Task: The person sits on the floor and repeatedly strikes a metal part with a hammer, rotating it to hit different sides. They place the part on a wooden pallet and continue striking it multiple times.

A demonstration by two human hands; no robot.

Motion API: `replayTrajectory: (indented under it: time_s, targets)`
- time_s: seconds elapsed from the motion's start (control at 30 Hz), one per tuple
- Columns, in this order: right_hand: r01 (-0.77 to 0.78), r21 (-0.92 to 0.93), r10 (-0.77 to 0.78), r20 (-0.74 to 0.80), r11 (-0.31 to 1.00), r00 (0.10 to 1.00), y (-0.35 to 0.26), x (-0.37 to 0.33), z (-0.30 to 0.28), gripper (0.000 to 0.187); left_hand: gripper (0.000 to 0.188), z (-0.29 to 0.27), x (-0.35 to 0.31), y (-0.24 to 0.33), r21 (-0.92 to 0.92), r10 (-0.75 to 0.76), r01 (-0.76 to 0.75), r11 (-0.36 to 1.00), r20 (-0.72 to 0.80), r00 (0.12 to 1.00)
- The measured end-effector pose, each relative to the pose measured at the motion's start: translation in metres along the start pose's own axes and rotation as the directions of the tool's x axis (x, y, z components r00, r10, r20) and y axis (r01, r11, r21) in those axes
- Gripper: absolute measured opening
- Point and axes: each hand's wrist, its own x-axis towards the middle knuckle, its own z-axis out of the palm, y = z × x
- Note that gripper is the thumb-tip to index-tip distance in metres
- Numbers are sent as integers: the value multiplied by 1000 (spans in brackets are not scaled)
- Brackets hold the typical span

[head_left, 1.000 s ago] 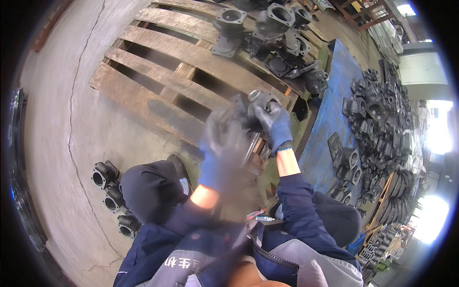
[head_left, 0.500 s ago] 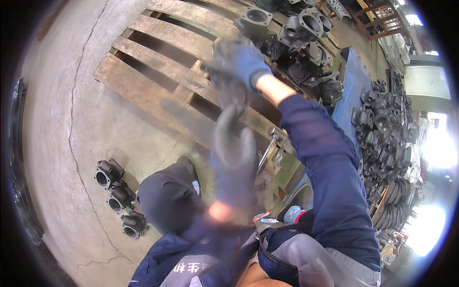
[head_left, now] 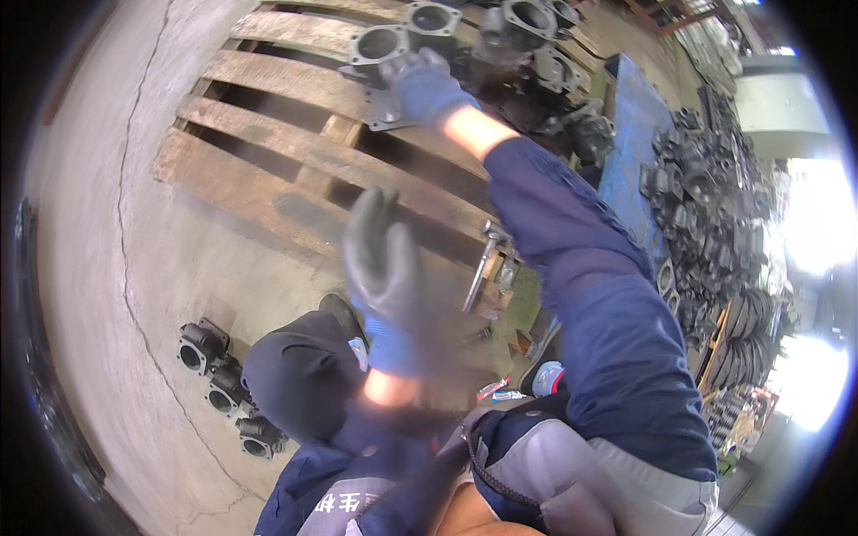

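The right hand (head_left: 427, 87), in a blue glove, is extended forward and closed on the flat flange of a grey metal casting (head_left: 386, 67) resting on the wooden pallet (head_left: 295, 152). The left hand (head_left: 384, 268), gloved, is raised with fingers spread, holding nothing. More castings (head_left: 527, 36) stand beside the gripped one; three others (head_left: 223, 384) lie on the concrete floor (head_left: 98, 223)

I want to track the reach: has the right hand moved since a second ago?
Yes. The right hand has gone from the wooden pallet's near edge to the metal castings at its far side.
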Motion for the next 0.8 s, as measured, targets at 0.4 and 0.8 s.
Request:
replayTrajectory:
  time_s: [0.4, 0.8]
  targets:
    - [-795, -413, 860, 446, 443, 247, 281, -515, -81, 30, 32, 21, -29, -19, 378, -140, -8, 926, 361, 922]
    - [-857, -266, 744, 643, 441, 183, 263, -645, 25, 45, 32, -9, -17, -25, 598, -174, -318, 736, 621, 764]
